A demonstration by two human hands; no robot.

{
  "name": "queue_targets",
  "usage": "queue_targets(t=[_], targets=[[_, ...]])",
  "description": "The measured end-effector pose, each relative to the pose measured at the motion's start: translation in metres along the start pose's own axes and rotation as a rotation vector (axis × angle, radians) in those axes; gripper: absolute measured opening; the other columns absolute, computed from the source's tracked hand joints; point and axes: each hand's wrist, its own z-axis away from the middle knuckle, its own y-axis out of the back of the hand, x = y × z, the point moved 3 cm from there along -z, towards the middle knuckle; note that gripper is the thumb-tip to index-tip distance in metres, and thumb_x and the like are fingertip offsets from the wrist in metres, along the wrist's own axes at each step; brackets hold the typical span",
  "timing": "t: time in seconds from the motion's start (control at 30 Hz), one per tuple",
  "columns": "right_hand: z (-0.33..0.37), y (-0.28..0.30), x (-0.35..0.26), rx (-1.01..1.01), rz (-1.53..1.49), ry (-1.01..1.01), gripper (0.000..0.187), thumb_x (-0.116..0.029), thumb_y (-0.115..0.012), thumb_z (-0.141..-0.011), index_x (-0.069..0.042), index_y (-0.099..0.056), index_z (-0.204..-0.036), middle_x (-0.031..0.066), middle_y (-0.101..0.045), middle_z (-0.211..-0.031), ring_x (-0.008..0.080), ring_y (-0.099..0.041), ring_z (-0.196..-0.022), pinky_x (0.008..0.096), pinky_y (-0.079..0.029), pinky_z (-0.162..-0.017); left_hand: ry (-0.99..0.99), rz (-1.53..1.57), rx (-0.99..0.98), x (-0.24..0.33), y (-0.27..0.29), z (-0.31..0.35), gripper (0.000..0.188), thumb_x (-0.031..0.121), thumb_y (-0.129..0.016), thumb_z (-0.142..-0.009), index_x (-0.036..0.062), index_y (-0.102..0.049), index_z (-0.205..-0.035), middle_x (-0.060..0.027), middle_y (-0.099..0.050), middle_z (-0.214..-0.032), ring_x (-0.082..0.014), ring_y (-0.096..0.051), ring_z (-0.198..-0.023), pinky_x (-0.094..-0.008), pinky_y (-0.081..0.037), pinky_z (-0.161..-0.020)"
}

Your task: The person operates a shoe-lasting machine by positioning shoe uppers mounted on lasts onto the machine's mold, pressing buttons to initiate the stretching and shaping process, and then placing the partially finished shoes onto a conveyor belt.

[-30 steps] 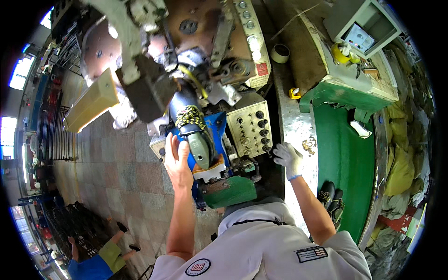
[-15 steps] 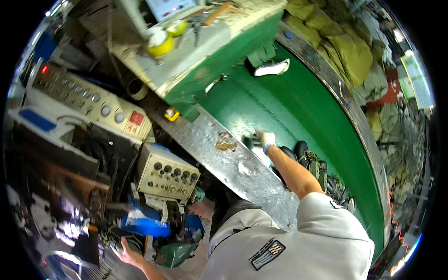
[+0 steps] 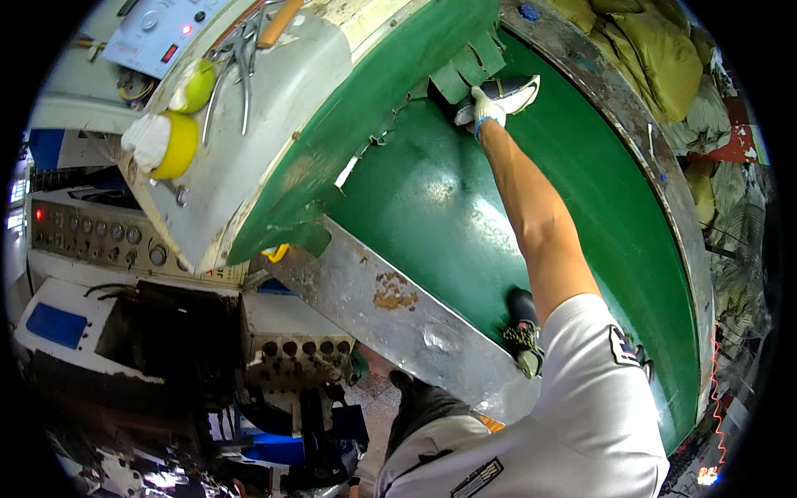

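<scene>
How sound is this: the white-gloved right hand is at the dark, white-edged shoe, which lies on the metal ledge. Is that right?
Not quite: the shoe lies on the green surface, not on the metal ledge, as the head view shows. The white-gloved right hand is indeed at it.

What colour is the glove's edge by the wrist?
The glove's wrist edge is blue, in the head view.

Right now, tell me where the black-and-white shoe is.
The black-and-white shoe is near the top of the head view, right of centre, at the gloved right hand and next to the ragged green flap.
</scene>
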Motion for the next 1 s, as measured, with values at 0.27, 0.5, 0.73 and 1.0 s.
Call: queue_targets(t=[0.27, 0.5, 0.73, 1.0], targets=[[0.020, 0.007, 0.004, -0.125, -0.245, 0.031, 0.066, -0.026, -0.086, -0.077, 0.010, -0.050, -0.120, 0.0175, -0.071, -0.100, 0.0269, -0.072, -0.076, 0.0415, -0.058, -0.059, 0.039, -0.039, -0.102, -0.029, 0.014, -0.022, 0.034, 0.019, -0.079, -0.083, -0.0023, -0.064, -0.105, -0.0110, -0.059, -0.092, -0.0202, -0.052, -0.072, -0.0351, -0.039, -0.060], [0.206, 0.118, 0.069, -1.035, -0.562, -0.069, 0.061, -0.030, -0.071, -0.093, -0.002, -0.048, -0.142, 0.0146, -0.067, -0.124, 0.0272, -0.068, -0.106, 0.0433, -0.059, -0.090, -0.041, -0.118, -0.112, -0.062, 0.036, -0.042, 0.052, 0.021, -0.077, -0.087, -0.0043, -0.060, -0.129, -0.0167, -0.062, -0.121, -0.0285, -0.059, -0.101, -0.0422, -0.047, -0.090], [0.512, 0.136, 0.157, -1.307, -0.792, -0.787, 0.075, -0.051, -0.067, -0.091, -0.002, -0.048, -0.145, 0.0202, -0.059, -0.138, 0.0359, -0.059, -0.123, 0.0528, -0.047, -0.108, -0.047, -0.034, -0.145, -0.050, 0.044, -0.035, 0.058, 0.009, -0.077, -0.086, -0.0077, -0.055, -0.136, -0.0153, -0.062, -0.128, -0.0264, -0.059, -0.109, -0.0403, -0.046, -0.101], [0.728, 0.103, 0.193, -1.579, -0.369, -0.722, 0.052, -0.032, -0.059, -0.097, 0.006, -0.056, -0.132, 0.0223, -0.066, -0.123, 0.0337, -0.068, -0.109, 0.0450, -0.056, -0.098, -0.037, 0.218, -0.233, -0.026, 0.044, -0.019, 0.048, 0.015, -0.079, -0.081, 0.0042, -0.061, -0.124, -0.0055, -0.068, -0.102, -0.0167, -0.063, -0.092, -0.0330, -0.051, -0.086]])
